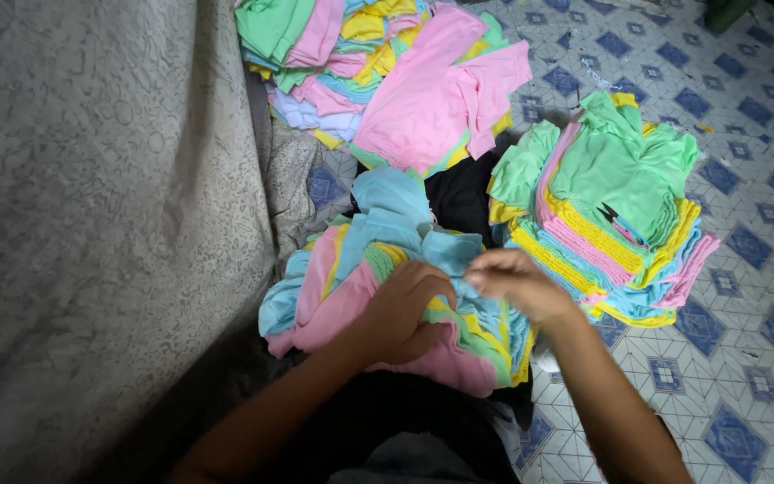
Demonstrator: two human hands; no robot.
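Note:
A loose bundle of small pastel garments [365, 269], blue, pink, green and yellow, lies in front of me on my lap. My left hand [402, 314] presses on its near side, fingers curled into the cloth layers. My right hand [514, 282] pinches a blue garment edge at the top of the bundle, beside the left fingers. A neat stack with a green garment on top [615, 193] stands on the floor to the right. A messier pile topped by a pink garment [423, 90] lies farther away.
A grey patterned fabric surface [100, 206] fills the whole left side. The floor is white tile with blue diamond patterns [745, 296]. A black cloth [463, 193] shows between the piles.

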